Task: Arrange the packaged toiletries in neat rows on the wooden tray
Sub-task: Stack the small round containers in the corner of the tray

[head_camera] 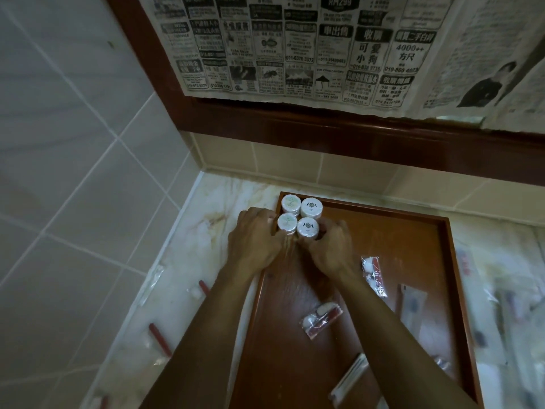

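Observation:
A wooden tray (392, 231) lies on the marble counter. In its far left corner stand several stacks of round white soap packs (311, 206) in two rows. My left hand (255, 237) curls round the near left stack (287, 222) from the tray's left rim. My right hand (330, 246) curls round the near right stack (307, 227). Loose on the tray lie clear sachets with red contents (374, 274), (321, 318), a long white packet (413, 308) and a white wrapped stick (349, 377).
More clear packets lie on the counter left of the tray (159, 339), (200, 289) and in a heap at its right (513, 308). A tiled wall (73, 157) closes the left side. Newspaper (295, 48) hangs over a dark wooden frame (354, 134) behind.

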